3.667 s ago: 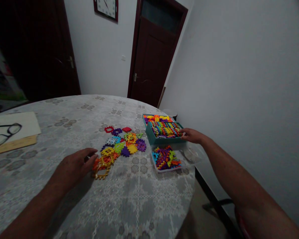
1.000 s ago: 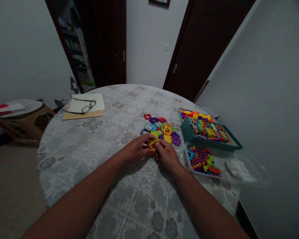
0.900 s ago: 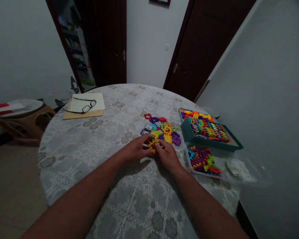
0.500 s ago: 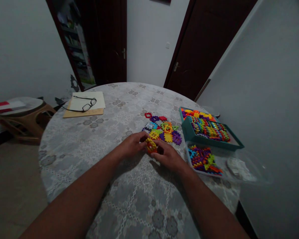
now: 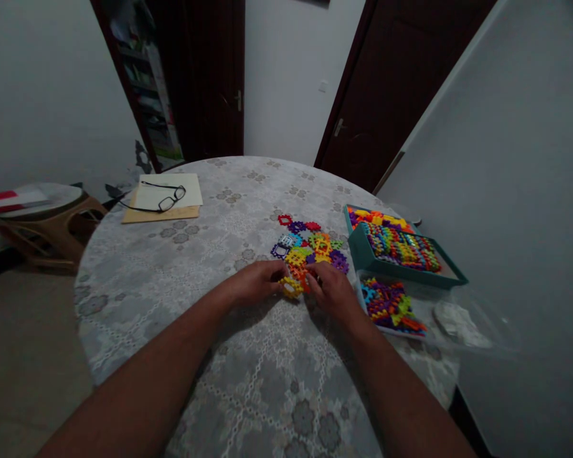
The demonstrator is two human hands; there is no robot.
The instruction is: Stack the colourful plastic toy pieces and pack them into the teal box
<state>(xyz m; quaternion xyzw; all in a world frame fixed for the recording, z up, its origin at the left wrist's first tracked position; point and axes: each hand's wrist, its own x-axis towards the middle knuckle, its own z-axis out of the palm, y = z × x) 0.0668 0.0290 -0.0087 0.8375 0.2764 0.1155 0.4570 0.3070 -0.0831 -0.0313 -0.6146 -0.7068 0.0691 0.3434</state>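
Note:
My left hand pinches a yellow toothed plastic piece at its left edge. Opposite it, my right hand grips an orange toothed piece between thumb and fingers. The two pieces are close side by side; whether they are joined cannot be made out. Just beyond my hands lies a loose group of toothed pieces, among them a red one, a dark blue one, a yellow one and a purple one.
On the right stand a teal box full of colourful pieces and a clear tray holding more. Black glasses rest on papers at the back left. The round table has a patterned cloth.
My hands have moved slightly apart. The yellow piece, earlier over the orange one between my hands, now sits to its left, lower and flatter. The dark blue piece beyond is more exposed.

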